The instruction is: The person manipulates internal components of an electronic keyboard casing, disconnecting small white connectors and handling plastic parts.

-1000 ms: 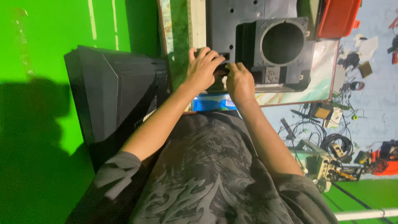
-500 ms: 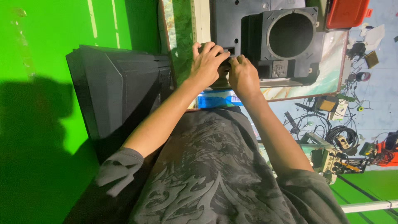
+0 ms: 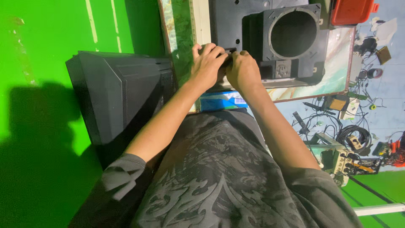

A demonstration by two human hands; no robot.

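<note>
Where hands (image 3: pixel 225 67) meet, black housing (image 3: pixel 291 40).

The left hand (image 3: pixel 207 64) and right hand (image 3: pixel 242 69) drew closer together over the black housing's (image 3: pixel 291 38) near edge. The view shifted slightly, and the housing sat higher in it.

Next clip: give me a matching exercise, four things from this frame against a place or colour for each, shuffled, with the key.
Things:
1. black speaker housing
2. red container
3. old television set
4. coiled cables

Descriptions:
A. on the blue floor, at right
B. on the green floor, left of the table
C. has a big round opening
D. at the table's far right corner

Pairs: 1-C, 2-D, 3-B, 4-A
</note>
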